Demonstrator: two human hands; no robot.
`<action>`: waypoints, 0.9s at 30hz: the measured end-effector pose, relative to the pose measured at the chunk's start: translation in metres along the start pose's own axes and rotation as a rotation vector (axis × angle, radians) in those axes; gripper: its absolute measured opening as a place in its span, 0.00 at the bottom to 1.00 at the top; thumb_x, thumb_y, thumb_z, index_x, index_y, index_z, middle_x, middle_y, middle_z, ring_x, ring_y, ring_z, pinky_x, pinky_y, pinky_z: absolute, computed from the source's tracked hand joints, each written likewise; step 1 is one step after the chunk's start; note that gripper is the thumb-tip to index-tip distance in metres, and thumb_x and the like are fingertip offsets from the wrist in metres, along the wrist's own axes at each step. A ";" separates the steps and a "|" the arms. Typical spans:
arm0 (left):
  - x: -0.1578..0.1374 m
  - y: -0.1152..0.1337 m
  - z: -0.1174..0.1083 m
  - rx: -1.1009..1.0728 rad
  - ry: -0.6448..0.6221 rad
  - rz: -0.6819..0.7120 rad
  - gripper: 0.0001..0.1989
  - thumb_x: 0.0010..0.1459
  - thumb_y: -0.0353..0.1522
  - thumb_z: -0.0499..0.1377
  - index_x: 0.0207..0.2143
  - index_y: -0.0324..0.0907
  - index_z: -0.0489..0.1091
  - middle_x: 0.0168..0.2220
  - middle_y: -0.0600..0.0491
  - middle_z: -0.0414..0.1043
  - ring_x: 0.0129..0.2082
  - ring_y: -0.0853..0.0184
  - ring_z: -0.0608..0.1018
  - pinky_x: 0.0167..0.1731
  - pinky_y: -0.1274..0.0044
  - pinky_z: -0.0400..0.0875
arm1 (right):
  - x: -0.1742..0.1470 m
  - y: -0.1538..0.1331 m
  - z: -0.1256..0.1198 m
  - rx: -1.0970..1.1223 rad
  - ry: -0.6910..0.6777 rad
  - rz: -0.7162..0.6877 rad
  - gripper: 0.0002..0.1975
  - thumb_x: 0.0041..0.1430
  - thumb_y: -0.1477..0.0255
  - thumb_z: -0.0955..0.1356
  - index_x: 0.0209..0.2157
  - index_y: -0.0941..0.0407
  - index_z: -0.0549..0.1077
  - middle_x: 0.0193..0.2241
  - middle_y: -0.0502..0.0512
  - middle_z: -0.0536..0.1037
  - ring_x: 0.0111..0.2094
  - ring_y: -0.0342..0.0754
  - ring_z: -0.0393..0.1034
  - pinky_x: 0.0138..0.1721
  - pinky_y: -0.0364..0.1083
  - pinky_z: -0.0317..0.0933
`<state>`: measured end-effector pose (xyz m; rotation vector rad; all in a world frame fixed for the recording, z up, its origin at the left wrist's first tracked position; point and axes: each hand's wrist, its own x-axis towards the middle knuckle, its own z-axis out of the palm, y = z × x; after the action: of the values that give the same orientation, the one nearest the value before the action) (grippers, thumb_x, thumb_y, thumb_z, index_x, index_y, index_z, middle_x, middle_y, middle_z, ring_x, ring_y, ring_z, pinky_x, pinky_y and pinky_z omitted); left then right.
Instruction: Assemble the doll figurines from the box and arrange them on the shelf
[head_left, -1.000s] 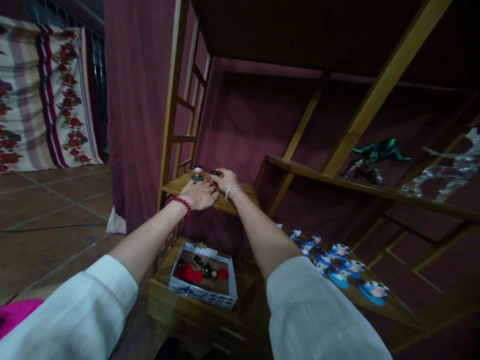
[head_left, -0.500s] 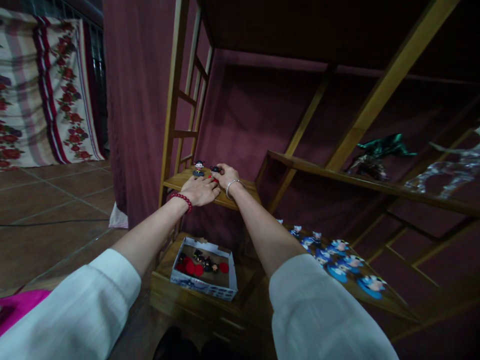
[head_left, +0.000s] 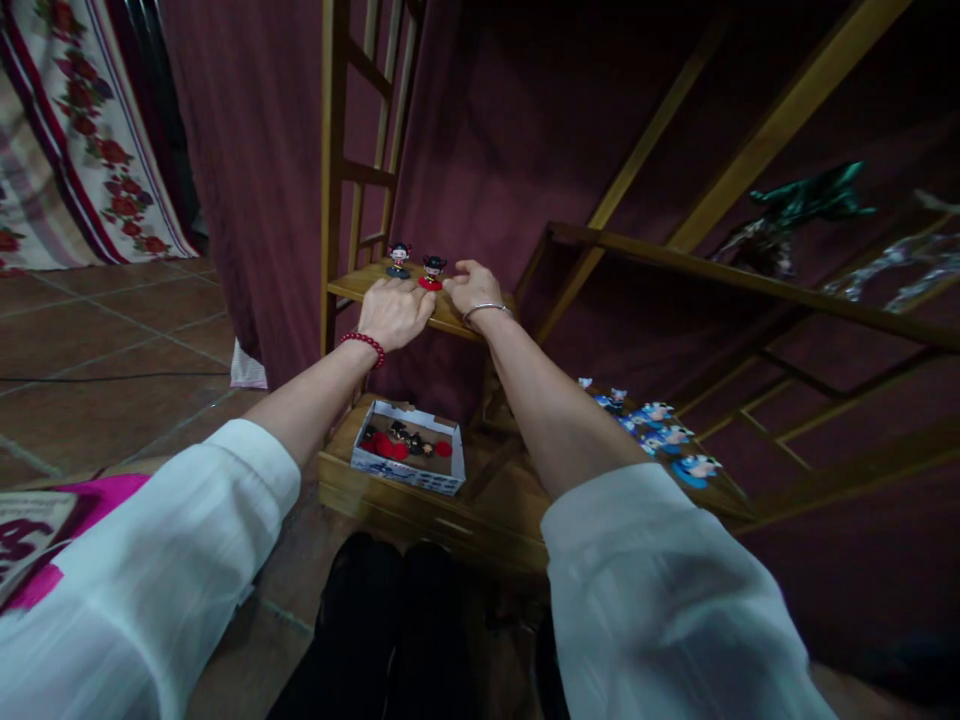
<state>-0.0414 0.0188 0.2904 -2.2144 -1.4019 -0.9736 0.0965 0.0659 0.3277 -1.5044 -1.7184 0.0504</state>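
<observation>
On the small upper wooden shelf (head_left: 452, 317) stands a black-haired figurine on a red base (head_left: 433, 272). A second figurine on a dark base (head_left: 399, 260) is upright to its left. My left hand (head_left: 395, 310), with a red bead bracelet, lies at the shelf's front edge, fingers stretched toward the red base; its fingertips are partly hidden. My right hand (head_left: 474, 288), wearing a silver bangle, is just right of the red-based figurine. Its fingers are apart and loosely bent, with nothing visible in them.
Below, an open cardboard box (head_left: 409, 480) holds several dark figurines and red discs on a wooden cabinet (head_left: 360, 500). Blue-and-white figurines (head_left: 667, 440) stand to the right. A higher shelf (head_left: 675, 262) carries a green sculpture (head_left: 814, 205) and a clear glass one (head_left: 885, 275).
My right hand has let go of the red-based figurine, which now stands on the shelf, and has drawn to the right. The view has tilted downward.
</observation>
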 end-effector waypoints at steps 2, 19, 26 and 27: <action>-0.010 0.003 -0.001 -0.037 0.040 -0.012 0.25 0.60 0.37 0.34 0.39 0.39 0.69 0.41 0.45 0.70 0.44 0.59 0.67 0.45 0.65 0.56 | -0.013 -0.007 -0.006 0.004 -0.010 0.011 0.19 0.49 0.73 0.65 0.44 0.61 0.67 0.34 0.55 0.74 0.39 0.47 0.68 0.46 0.49 0.59; -0.101 0.030 0.036 -0.167 0.099 -0.059 0.28 0.56 0.29 0.43 0.59 0.40 0.40 0.63 0.48 0.33 0.61 0.64 0.39 0.57 0.65 0.47 | -0.139 -0.010 0.008 0.082 0.009 -0.354 0.16 0.57 0.76 0.55 0.39 0.54 0.71 0.38 0.50 0.74 0.43 0.42 0.65 0.48 0.41 0.56; -0.145 0.035 0.079 -0.241 -0.171 -0.130 0.25 0.53 0.27 0.46 0.55 0.39 0.52 0.59 0.45 0.48 0.58 0.62 0.54 0.52 0.68 0.60 | -0.161 0.036 0.046 0.072 -0.166 -0.218 0.15 0.54 0.77 0.58 0.36 0.51 0.72 0.35 0.47 0.76 0.38 0.42 0.69 0.43 0.41 0.60; -0.151 0.037 0.086 -0.236 -0.237 -0.145 0.24 0.52 0.27 0.47 0.53 0.39 0.55 0.58 0.45 0.50 0.56 0.62 0.57 0.50 0.69 0.62 | -0.165 0.045 0.052 0.081 -0.218 -0.194 0.15 0.53 0.78 0.59 0.35 0.50 0.73 0.33 0.46 0.77 0.36 0.42 0.69 0.42 0.41 0.61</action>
<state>-0.0189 -0.0441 0.1260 -2.4975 -1.6453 -0.9959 0.0911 -0.0346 0.1805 -1.3057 -2.0039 0.1862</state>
